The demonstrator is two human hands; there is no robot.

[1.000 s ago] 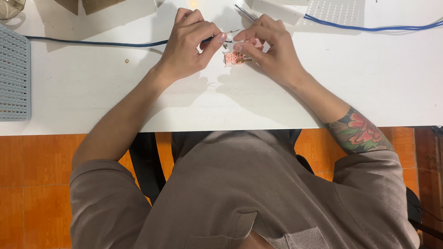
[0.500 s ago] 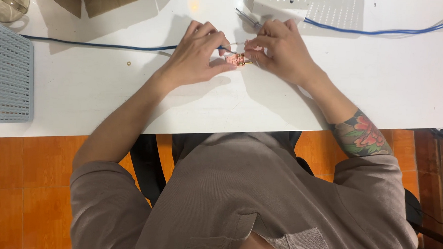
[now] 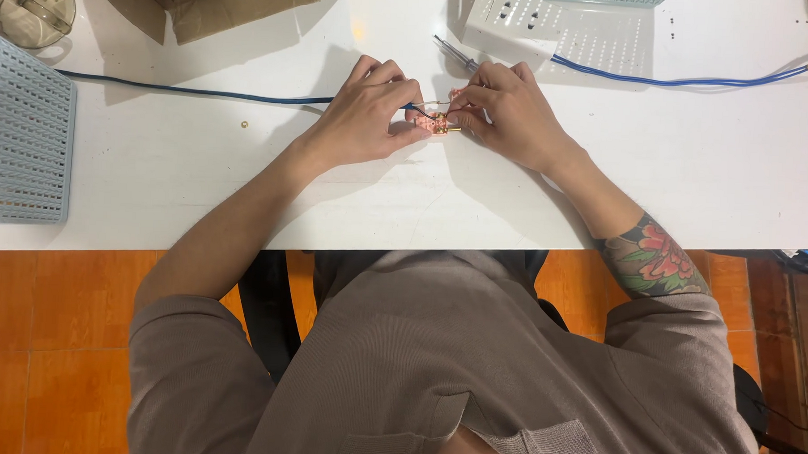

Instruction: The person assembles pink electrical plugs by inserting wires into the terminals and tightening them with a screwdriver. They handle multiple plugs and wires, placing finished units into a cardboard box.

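Left hand (image 3: 365, 118): rests on the white surface (image 3: 200, 184), fingertips pinched shut on the small pink-and-brass part (image 3: 439, 124) and on the end of the dark blue cable (image 3: 194, 91).
Right hand (image 3: 508, 114): fingers closed on the same part from the other side; what else it may hold is too small to tell.
Part location: between both hands, just above the surface, near its far middle.
Surroundings: grey perforated tray (image 3: 18, 133) at the left edge; white perforated plate (image 3: 563, 27) and lighter blue cable (image 3: 696, 80) beyond the right hand.
Handling advice: in my judgement, keep both wrists planted and the cable slack; fine work demands a steady pinch.
Change since earlier frame: hands have drawn closer together, and the part sits lower, nearer the surface.
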